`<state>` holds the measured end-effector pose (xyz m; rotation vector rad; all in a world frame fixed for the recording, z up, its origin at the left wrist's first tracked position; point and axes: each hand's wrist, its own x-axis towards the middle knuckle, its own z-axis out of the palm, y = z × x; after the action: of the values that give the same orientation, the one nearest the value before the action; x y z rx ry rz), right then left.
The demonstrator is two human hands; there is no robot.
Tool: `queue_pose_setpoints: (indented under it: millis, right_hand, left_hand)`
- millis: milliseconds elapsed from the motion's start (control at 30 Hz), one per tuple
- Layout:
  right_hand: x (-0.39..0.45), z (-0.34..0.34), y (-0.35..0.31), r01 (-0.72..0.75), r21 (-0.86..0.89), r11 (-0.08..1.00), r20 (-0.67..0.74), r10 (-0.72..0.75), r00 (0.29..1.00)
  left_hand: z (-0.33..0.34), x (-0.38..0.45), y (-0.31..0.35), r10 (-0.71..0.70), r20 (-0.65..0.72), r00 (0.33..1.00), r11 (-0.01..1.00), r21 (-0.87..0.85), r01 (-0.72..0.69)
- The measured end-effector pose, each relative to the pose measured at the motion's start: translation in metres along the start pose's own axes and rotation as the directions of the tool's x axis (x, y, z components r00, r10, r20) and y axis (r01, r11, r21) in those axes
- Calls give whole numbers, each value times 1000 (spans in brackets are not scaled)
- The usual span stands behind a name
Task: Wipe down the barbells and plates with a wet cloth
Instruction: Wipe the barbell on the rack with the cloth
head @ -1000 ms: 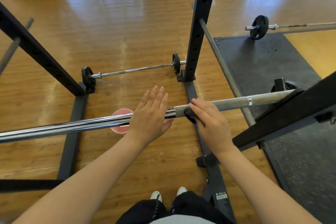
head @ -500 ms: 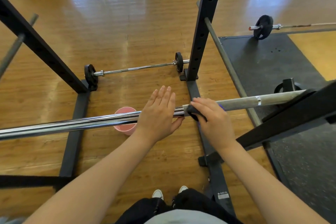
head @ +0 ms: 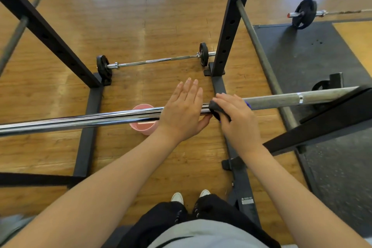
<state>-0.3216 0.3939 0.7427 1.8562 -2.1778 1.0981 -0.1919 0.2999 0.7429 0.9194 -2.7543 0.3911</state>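
A chrome barbell (head: 80, 121) lies across the rack at waist height, with a rough grey section (head: 271, 101) to the right. My left hand (head: 183, 112) rests flat on top of the bar, fingers straight, thumb under it. Just to its right, my right hand (head: 237, 119) grips a dark cloth (head: 214, 110) wrapped round the bar; most of the cloth is hidden under my fingers. On the floor beyond lies a second barbell (head: 157, 59) with small black plates (head: 203, 54). A third barbell with a black plate (head: 304, 14) lies at the far right.
A pink bucket (head: 143, 127) stands on the wooden floor under the bar. Black rack uprights (head: 229, 26) rise ahead and at the left (head: 46, 32). A grey safety rod (head: 261, 52) slants at the right beside a dark rubber mat (head: 312, 52). My shoes (head: 177, 197) stand by the rack base.
Both hands have shifted slightly to the right along the bar, the cloth moving with the right hand. The view has tilted a little downward.
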Motion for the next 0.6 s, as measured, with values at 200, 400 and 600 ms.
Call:
queue_pose_setpoints:
  millis: [200, 400, 600]
  right_hand:
    - [-3, -17, 21, -211, -23, 977, -140, 206, 969]
    - [0, 17, -20, 19, 12, 1000, 8, -19, 1000]
    - [-18, -33, 51, -56, -28, 998, -46, 54, 997]
  left_hand:
    - [0, 0, -1, 12, 2, 1000, 1000, 27, -12]
    - [-3, -4, -1, -2, 26, 1000, 1000, -2, 2]
    - [-2, -2, -3, 39, 22, 999, 997, 68, -40]
